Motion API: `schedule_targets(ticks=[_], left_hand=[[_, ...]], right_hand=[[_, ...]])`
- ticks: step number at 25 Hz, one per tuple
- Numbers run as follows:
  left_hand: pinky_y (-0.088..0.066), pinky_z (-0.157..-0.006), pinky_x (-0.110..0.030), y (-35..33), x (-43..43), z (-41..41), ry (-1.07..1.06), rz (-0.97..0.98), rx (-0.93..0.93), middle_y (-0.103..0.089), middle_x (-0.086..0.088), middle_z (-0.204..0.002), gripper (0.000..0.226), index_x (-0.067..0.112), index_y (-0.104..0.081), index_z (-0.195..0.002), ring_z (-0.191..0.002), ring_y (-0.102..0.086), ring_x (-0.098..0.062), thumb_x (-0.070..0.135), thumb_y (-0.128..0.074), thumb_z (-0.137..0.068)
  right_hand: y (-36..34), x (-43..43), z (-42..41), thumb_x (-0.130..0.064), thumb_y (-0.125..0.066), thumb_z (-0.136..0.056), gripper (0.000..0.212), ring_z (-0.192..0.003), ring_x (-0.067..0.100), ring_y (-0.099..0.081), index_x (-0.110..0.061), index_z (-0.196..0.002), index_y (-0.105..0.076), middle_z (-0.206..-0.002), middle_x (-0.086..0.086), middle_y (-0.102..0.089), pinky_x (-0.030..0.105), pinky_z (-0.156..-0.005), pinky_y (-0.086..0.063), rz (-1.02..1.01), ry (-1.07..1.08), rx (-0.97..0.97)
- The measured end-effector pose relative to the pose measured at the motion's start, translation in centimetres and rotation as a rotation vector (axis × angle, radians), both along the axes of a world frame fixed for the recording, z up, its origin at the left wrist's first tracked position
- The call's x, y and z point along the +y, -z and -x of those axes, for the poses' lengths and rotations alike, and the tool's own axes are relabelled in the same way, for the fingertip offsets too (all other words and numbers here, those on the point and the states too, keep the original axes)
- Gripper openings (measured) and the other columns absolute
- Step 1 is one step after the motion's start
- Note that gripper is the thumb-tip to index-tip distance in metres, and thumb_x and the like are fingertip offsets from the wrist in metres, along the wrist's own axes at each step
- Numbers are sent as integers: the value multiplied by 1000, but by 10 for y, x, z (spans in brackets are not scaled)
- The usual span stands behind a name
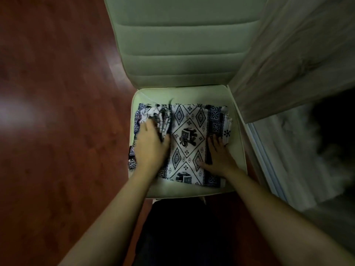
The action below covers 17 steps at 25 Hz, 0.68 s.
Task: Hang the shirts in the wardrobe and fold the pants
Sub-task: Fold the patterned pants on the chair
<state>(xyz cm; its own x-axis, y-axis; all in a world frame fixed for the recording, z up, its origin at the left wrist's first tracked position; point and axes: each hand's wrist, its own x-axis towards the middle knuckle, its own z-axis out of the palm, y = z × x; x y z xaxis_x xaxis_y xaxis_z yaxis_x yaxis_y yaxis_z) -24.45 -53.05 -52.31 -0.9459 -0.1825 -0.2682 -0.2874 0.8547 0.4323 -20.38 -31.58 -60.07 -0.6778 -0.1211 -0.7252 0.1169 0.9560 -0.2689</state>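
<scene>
Patterned pants, white with black and blue elephant and diamond prints, lie folded on the seat of a pale chair. My left hand lies on the pants' left side, where the cloth is bunched; the hand is blurred and I cannot tell whether its fingers curl round the cloth. My right hand presses flat on the right side of the pants with fingers spread.
The chair's padded backrest rises behind the seat. Reddish wooden floor spreads to the left. A light curtain hangs at the right, above a pale sill and a dark area. My dark-clothed legs are below the seat edge.
</scene>
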Motion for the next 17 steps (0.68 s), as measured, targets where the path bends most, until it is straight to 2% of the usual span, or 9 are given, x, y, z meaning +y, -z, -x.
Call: schedule_targets(ticks=[2,4,6,7,8,10,11,14,17], left_hand=[[-46,-79,-36,26,22,-10,136,2,-43,-49,-13,-118,41,6,-43,-116,-105,-51,-29,34,-56,-89],[-40,-95,-37,50,28,-14,241,66,-54,-37,-16,-138,55,7,-35,-134,-124,-39,-31,41,-47,-93],[-17,-113,-44,68,27,-16,382,142,-81,0,-12,-158,74,8,-5,-149,-145,-4,-28,50,-33,-95],[-3,-116,-46,76,24,-16,450,168,-116,18,-9,-156,76,11,13,-148,-144,14,-24,53,-23,-96],[5,-117,-47,83,21,-17,498,185,-157,28,-8,-152,75,13,24,-143,-141,25,-22,55,-16,-96],[12,-114,-46,93,16,-19,541,196,-208,35,-7,-148,73,16,34,-137,-137,31,-22,54,-13,-95],[13,-113,-45,96,16,-18,545,198,-217,37,-6,-147,74,16,35,-136,-136,32,-22,53,-15,-96],[16,-112,-43,96,15,-14,559,204,-202,41,-4,-142,72,16,32,-137,-135,33,-22,50,-17,-96],[22,-107,-42,100,12,-13,572,217,-167,41,-4,-142,69,16,29,-139,-134,34,-20,50,-12,-96]], right_hand=[[4,0,3,-64,-57,-77,114,-140,26,28,-14,-146,20,-152,8,31,43,-115,9,39,-6,-34],[11,1,1,-64,-63,-72,123,-137,26,32,-14,-145,23,-146,6,39,44,-114,11,35,-27,-28],[15,0,-3,-65,-65,-69,129,-133,25,37,-15,-141,29,-139,4,44,45,-114,12,8,-35,-8],[18,-1,-2,-66,-65,-68,130,-131,25,39,-15,-138,33,-137,4,46,46,-114,12,-5,-37,-7],[18,-4,-1,-67,-65,-66,132,-130,25,40,-16,-134,36,-137,5,47,47,-114,13,-15,-35,-14],[19,-8,-1,-72,-64,-63,134,-130,26,41,-17,-131,38,-137,5,48,48,-111,17,-33,-44,2],[19,-8,-1,-75,-60,-62,132,-132,25,40,-18,-134,35,-140,6,45,47,-110,21,-50,-62,73],[18,0,10,-75,-38,-76,102,-143,17,22,-16,-149,3,-157,8,11,38,-110,28,-62,-101,410],[19,4,41,-54,-17,-94,69,-146,15,9,-12,-148,-7,-157,7,-6,36,-116,15,-52,-142,606]])
